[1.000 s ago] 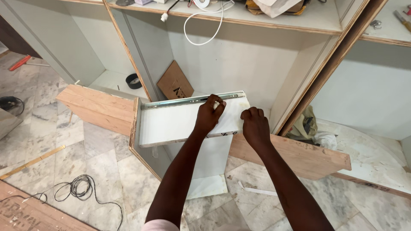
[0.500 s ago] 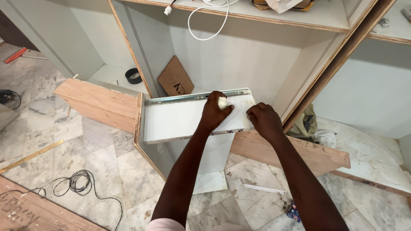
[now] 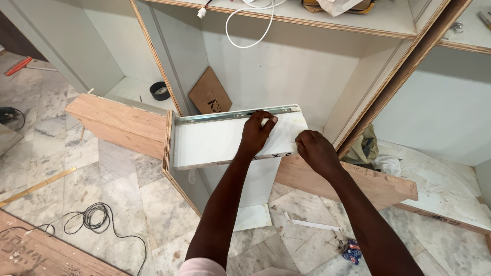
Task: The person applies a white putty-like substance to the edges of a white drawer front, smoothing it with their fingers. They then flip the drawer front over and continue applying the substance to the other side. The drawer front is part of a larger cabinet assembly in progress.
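Plywood cabinet carcass [image 3: 317, 66] fills the upper half of the frame, its white-lined bays open above a marble floor [image 3: 117, 194]. A wooden plank [image 3: 117, 122] lies at left of centre, and another board [image 3: 368, 184] lies lower right. At centre, a white drawer side panel [image 3: 215, 143] stands on edge, with a metal slide rail [image 3: 225, 115] along its upper edge. The left hand [image 3: 257, 134] presses flat on the panel's face near the rail, its grip closed over a small pale object; what that object is cannot be told. The right hand [image 3: 317, 151] rests at the panel's right end, fingers curled loosely, holding nothing visible. Judged from this pose, good work here calls for steadying the panel firmly with one hand and keeping the rail flush with the edge. A black cable [image 3: 97, 217] coils at lower left; a white cord [image 3: 250, 25] hangs at top.
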